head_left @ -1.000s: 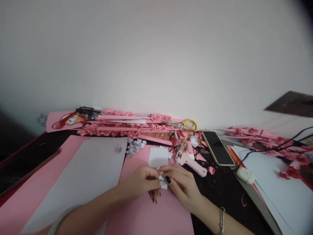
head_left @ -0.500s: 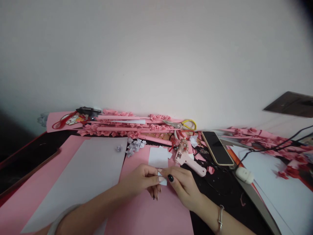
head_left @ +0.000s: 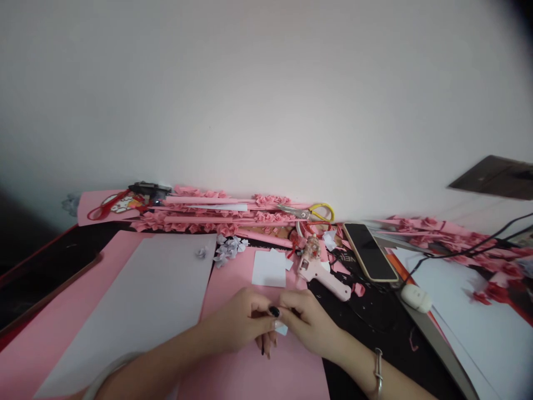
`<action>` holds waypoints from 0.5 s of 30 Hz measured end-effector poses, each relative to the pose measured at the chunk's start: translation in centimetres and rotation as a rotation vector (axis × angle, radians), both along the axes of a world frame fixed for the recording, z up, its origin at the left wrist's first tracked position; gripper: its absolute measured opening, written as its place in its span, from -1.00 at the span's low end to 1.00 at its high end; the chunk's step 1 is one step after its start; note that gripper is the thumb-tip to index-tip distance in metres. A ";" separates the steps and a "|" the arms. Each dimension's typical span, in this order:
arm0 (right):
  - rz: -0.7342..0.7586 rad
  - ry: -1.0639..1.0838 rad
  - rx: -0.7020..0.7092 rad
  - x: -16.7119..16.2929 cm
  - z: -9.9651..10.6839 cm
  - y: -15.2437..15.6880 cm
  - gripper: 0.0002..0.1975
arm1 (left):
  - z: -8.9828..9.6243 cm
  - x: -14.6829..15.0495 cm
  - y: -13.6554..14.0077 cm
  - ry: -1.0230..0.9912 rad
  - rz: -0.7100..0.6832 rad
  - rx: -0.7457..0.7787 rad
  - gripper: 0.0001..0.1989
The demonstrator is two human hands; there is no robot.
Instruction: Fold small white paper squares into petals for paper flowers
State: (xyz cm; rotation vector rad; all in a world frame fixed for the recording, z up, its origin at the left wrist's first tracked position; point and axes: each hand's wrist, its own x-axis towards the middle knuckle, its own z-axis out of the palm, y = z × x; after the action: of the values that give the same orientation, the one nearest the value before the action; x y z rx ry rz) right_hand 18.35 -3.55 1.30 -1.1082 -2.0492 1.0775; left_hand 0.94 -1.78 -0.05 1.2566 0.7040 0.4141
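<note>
Between my hands is a small piece of white paper, mostly covered by fingers and thumbs. My left hand pinches it from the left, the lower fingers curled beneath. From the other side my right hand grips it too, its dark-nailed thumb touching the left thumb. The hands are just above a pink sheet. Beyond them lies a square of white paper. Small folded white paper flowers are heaped to its left, and a pale pink glue gun rests to its right.
Pink paper flower stems line the wall, with yellow-handled scissors on them. A phone, a white earbud case and black cables are on the right. A large white sheet covers the left side.
Both hands have drawn closer together and slightly down. The right thumb has moved onto the paper beside the left thumb, and less of the paper shows now.
</note>
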 end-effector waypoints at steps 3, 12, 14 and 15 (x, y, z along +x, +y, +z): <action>-0.061 0.027 -0.005 -0.1 -0.3 -0.1 -0.53 | -0.1 -0.1 -0.1 -0.033 0.001 -0.015 -0.78; -0.208 0.288 -0.211 0.2 -0.7 0.2 -0.46 | 0.1 -0.2 0.1 -0.086 0.029 -0.046 -0.72; -0.295 0.302 -0.182 0.3 -0.9 0.3 -0.50 | 0.3 -0.1 0.2 -0.077 0.057 -0.032 -0.71; -0.309 0.310 -0.176 0.2 -0.9 0.3 -0.54 | 0.3 -0.1 0.3 -0.072 0.076 -0.025 -0.71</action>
State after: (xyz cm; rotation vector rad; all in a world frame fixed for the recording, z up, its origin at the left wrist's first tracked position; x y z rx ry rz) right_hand 18.60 -3.23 0.36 -1.2108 -1.5104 1.1998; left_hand 0.85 -1.53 0.27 1.1884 0.6949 0.5087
